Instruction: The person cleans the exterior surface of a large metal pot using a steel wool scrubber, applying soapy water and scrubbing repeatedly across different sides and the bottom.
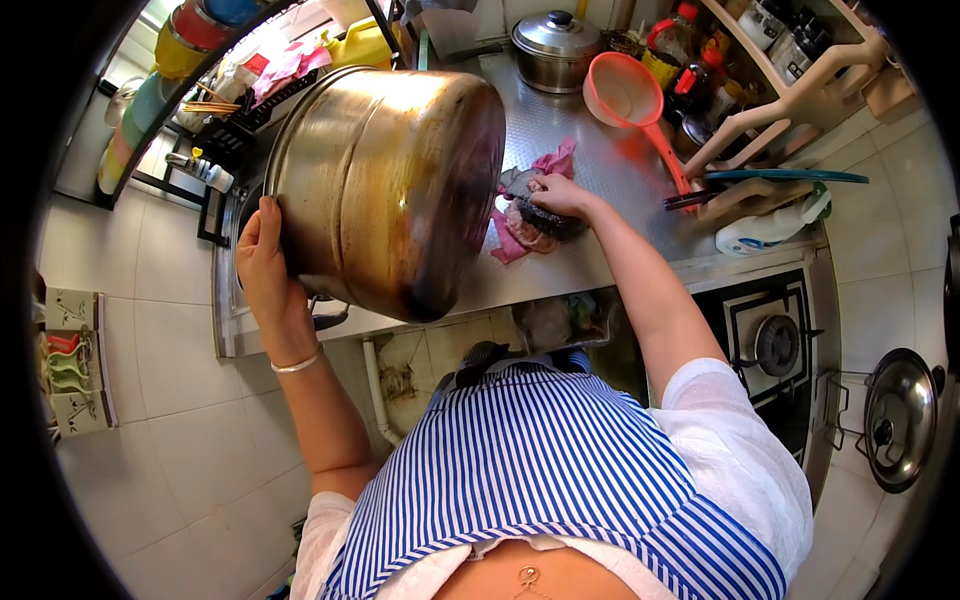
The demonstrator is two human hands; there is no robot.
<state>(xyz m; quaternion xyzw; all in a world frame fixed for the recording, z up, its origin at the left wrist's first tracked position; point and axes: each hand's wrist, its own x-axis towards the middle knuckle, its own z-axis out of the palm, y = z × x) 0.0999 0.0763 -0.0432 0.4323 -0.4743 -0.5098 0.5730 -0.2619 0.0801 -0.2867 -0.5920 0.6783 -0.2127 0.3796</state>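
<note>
A large, stained metal pot (375, 187) is tilted on its side above the sink end of the counter, its darkened base turned to the right. My left hand (271, 262) grips it near the rim, fingers partly hidden behind it. On the steel counter, my right hand (559, 196) reaches into a small heap of pink cloths (511, 238) and a dark scouring pad (551, 219). Its fingertips are bent and pinch something greyish in the heap; what exactly is unclear. The inside of the pot faces away from view.
Behind the heap stand a lidded steel pot (559, 52) and a red plastic ladle (622, 90). Bottles and a beige rack (787, 97) line the right side. A gas hob (776, 345) lies to the lower right, a dish rack (217, 150) at the upper left.
</note>
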